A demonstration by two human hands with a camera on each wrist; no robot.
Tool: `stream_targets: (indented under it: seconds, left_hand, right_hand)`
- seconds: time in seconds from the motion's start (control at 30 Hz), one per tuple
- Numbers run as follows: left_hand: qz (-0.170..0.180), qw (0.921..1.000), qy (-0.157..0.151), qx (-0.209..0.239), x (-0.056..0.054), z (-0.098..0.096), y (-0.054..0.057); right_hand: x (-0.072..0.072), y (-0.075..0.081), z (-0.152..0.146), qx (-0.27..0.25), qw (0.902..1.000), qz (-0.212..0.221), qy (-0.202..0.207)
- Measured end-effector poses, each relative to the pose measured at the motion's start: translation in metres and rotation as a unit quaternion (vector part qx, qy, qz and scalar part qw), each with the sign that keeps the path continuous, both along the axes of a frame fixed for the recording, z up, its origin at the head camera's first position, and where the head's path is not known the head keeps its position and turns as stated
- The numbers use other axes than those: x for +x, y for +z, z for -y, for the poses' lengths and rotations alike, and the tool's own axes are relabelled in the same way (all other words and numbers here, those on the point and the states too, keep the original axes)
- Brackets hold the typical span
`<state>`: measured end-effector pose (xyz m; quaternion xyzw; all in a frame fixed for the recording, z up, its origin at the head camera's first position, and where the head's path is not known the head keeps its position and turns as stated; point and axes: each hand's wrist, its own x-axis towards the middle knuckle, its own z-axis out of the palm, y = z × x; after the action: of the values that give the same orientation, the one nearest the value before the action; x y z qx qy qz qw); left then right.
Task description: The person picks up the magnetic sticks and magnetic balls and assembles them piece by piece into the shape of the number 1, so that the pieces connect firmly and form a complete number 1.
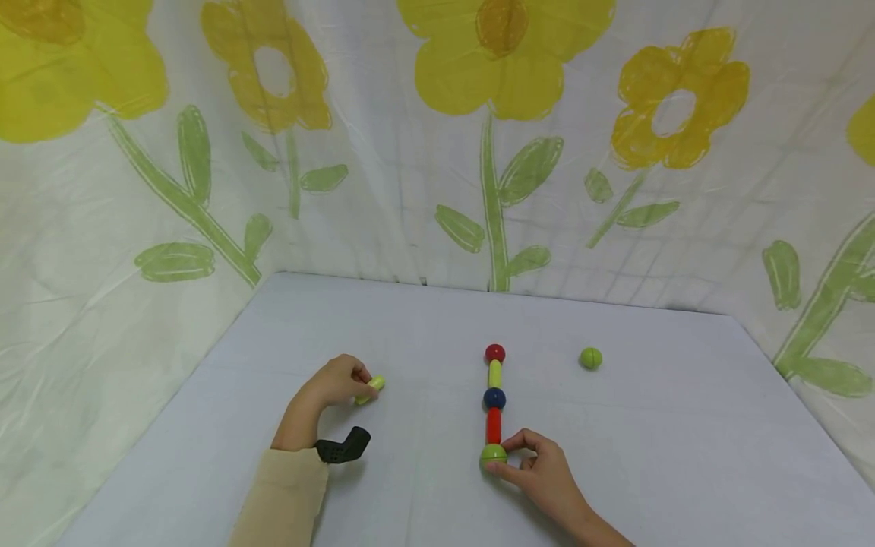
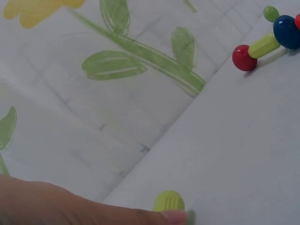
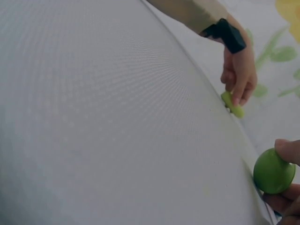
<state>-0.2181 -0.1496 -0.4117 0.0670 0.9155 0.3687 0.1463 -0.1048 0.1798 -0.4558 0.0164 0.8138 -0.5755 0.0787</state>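
On the table, a chain of magnetic-looking pieces runs toward me: a red ball (image 1: 495, 353), a yellow-green rod (image 1: 495, 374), a dark blue ball (image 1: 494, 398), a red rod (image 1: 494, 425) and a green ball (image 1: 494, 456) at the near end. My right hand (image 1: 547, 479) pinches that green ball between thumb and fingers. Over to the left, my left hand (image 1: 339, 380) holds a second yellow-green rod (image 1: 376, 384) with thumb and fingers, close to the tabletop. In the left wrist view, the grooved end of this rod (image 2: 169, 200) shows above the thumb.
Another green ball (image 1: 591, 358) lies right of the chain, toward the back. A white table (image 1: 424, 334) ends at a hanging white cloth (image 1: 383, 197) painted with yellow flowers. On the left wrist sits a black camera mount (image 1: 344, 445).
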Motion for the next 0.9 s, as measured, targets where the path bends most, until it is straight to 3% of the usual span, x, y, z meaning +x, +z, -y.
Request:
stream_targets:
  seconds: [0.5, 0.9]
  left_hand:
    - [0.016, 0.9982, -0.002, 0.058, -0.004, -0.003, -0.004]
    - [0.023, 0.9962, -0.016, 0.082, -0.005, -0.019, -0.01]
  right_hand:
    - [0.001, 0.001, 0.002, -0.002, 0.9999, -0.011, -0.001]
    - [-0.001, 0.004, 0.005, 0.014, 0.9997, -0.014, -0.012]
